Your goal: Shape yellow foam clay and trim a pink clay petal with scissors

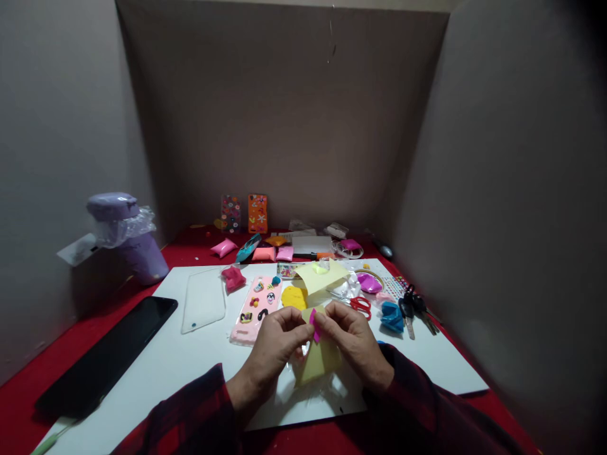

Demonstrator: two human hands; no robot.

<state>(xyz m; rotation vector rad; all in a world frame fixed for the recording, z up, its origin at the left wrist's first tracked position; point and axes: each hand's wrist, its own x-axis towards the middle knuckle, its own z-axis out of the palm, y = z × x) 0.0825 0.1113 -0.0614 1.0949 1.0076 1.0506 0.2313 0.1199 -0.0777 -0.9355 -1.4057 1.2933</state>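
Note:
My left hand (279,344) and my right hand (353,341) meet low in the middle of the head view, both with fingers pinched. Between their fingertips is a small magenta strip (317,328) that looks like soft clay. A yellow paper sheet (320,363) shows just under the fingers; whether they grip it too, I cannot tell. Beyond my left hand lies a pink phone case (253,319) decorated with small figures. Yellow clay (294,297) sits just past the fingertips. Red-handled scissors (361,308) lie beyond my right hand.
A white board (208,373) covers the red cloth. On it rest a clear case (203,301), a blue wrapped lump (392,317) and keys (412,309). A black phone (109,354) lies left, near a purple wrapped object (137,246). Clay packets (224,247) and decorated cases (257,213) are behind.

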